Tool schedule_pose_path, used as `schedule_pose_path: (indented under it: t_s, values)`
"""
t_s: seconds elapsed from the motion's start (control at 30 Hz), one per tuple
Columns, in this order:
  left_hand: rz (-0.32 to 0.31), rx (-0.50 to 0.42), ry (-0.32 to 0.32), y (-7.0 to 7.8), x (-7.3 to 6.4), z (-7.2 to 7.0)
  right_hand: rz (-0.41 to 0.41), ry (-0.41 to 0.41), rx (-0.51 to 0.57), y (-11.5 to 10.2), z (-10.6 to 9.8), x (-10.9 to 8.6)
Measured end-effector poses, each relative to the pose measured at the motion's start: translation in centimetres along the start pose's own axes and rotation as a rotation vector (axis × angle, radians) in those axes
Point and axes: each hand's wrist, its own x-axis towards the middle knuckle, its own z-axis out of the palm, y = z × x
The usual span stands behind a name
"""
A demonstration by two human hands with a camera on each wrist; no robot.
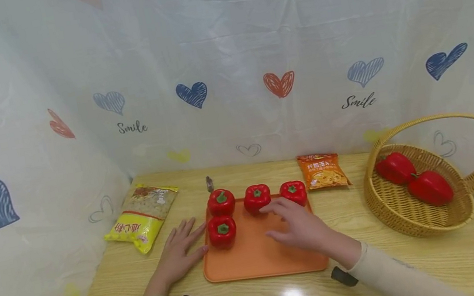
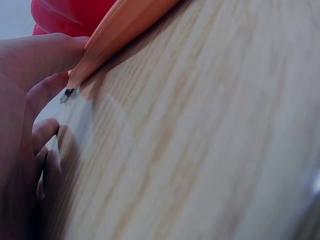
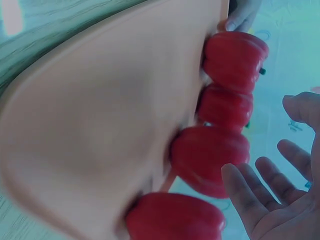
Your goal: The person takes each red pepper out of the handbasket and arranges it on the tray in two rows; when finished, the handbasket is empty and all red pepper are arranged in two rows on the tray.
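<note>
An orange tray (image 1: 260, 255) lies on the wooden table with several red bell peppers on it. At its left side, one bell pepper (image 1: 222, 232) stands in front of another (image 1: 221, 202); along the back are a middle one (image 1: 257, 197) and a right one (image 1: 292, 188). My left hand (image 1: 180, 256) rests beside the tray, and its thumb and forefinger touch the rim (image 2: 120, 40) in the left wrist view. Above the right part of the tray hovers my right hand (image 1: 298, 224), fingers loosely spread, holding nothing. It partly covers the right pepper in the head view.
To the right stands a wicker basket (image 1: 388, 211) with a tall handle, two red bell peppers (image 1: 430, 188) inside. An orange snack packet (image 1: 324, 170) lies behind the tray. On the left is a yellow food bag (image 1: 141, 215). A small dark object (image 1: 209, 183) sits at the back.
</note>
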Motion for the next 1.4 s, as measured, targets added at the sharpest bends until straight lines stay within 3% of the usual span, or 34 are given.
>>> schedule_pose_path:
  t_s: [0.13, 1.03, 1.4]
  values:
    - [-0.001, 0.0, 0.0, 0.0, 0.0, 0.0, 0.03, 0.012, -0.015, 0.5, -0.6, -0.6]
    - [-0.005, 0.0, 0.009, -0.1, 0.1, 0.2, 0.043, 0.158, -0.053, 5.3, -4.6, -4.9]
    - [-0.005, 0.002, 0.006, 0.0, 0.0, 0.1, 0.141, 0.178, -0.085, 7.3, -7.3, -7.0]
